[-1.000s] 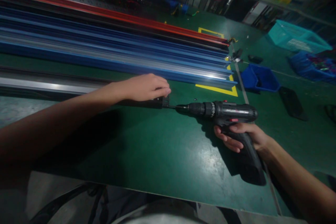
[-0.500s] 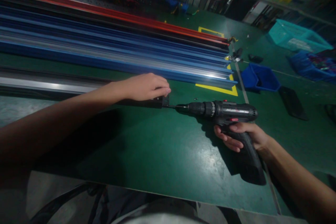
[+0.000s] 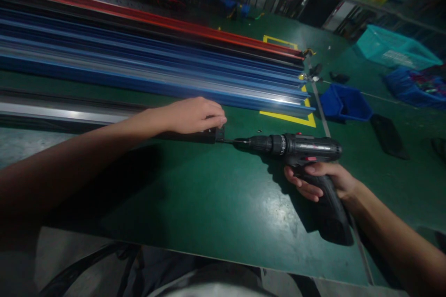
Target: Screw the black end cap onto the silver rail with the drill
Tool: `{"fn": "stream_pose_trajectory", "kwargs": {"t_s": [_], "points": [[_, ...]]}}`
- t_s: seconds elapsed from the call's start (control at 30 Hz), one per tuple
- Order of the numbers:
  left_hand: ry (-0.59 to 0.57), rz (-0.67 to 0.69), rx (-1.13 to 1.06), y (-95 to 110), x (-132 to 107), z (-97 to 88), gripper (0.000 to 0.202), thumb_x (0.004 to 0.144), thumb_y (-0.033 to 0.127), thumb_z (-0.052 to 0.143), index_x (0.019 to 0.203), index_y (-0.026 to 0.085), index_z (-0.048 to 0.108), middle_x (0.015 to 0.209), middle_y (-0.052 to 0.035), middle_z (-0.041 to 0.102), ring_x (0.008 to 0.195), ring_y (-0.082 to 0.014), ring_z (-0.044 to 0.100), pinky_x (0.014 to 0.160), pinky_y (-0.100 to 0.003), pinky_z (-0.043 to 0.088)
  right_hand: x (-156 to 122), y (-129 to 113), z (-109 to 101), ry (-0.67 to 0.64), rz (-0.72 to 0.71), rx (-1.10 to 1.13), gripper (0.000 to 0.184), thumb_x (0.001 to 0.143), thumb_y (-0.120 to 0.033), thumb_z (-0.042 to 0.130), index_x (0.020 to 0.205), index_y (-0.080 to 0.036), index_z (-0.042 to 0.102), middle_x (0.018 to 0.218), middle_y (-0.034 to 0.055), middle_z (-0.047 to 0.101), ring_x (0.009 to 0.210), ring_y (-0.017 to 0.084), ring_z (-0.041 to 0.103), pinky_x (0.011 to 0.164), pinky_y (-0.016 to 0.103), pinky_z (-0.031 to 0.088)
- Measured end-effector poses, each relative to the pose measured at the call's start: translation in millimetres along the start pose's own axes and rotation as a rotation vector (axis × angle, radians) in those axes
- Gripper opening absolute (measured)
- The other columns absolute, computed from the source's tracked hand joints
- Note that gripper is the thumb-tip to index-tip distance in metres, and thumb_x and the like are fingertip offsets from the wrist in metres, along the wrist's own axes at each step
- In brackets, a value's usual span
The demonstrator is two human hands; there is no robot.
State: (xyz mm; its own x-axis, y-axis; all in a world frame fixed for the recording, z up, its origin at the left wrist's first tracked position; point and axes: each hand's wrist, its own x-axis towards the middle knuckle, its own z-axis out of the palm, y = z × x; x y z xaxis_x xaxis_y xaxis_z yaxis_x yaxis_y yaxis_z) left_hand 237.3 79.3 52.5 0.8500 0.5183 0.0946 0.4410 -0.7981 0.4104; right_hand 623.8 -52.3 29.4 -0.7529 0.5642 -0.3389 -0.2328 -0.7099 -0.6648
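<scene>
A black and silver rail (image 3: 73, 114) lies along the left of the green table. My left hand (image 3: 198, 115) is wrapped over its right end, where a small dark end piece (image 3: 219, 134) shows past the fingertips. My right hand (image 3: 313, 178) grips the handle of a black cordless drill (image 3: 310, 148), which lies level and points left. The drill's thin bit meets the end piece; the exact point of contact is too small to make out. A tiny dark bit of hardware (image 3: 259, 131) rests on the table just behind the chuck.
Long blue rails (image 3: 174, 72) and a red rail (image 3: 181, 21) lie behind my hands, near yellow tape (image 3: 306, 122). To the right are a blue bin (image 3: 344, 102), a dark phone-like slab (image 3: 388, 135), a teal crate (image 3: 393, 48) and another blue bin (image 3: 414, 88).
</scene>
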Motion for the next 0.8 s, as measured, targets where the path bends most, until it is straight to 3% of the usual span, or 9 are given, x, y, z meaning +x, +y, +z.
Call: {"fn": "stream_pose_trajectory", "kwargs": {"t_s": [0.8], "points": [[-0.011, -0.007, -0.013, 1.7, 0.0, -1.0, 0.044, 0.106, 0.045, 0.039, 0.093, 0.019, 0.073, 0.091, -0.0023, 0.073, 0.081, -0.0146, 0.064, 0.077, -0.025, 0.041, -0.9, 1.8, -1.7, -0.009, -0.006, 0.021, 0.032, 0.094, -0.024, 0.065, 0.116, -0.003, 0.074, 0.091, 0.0102, 0.07, 0.054, 0.006, 0.057, 0.059, 0.021, 0.059]]}}
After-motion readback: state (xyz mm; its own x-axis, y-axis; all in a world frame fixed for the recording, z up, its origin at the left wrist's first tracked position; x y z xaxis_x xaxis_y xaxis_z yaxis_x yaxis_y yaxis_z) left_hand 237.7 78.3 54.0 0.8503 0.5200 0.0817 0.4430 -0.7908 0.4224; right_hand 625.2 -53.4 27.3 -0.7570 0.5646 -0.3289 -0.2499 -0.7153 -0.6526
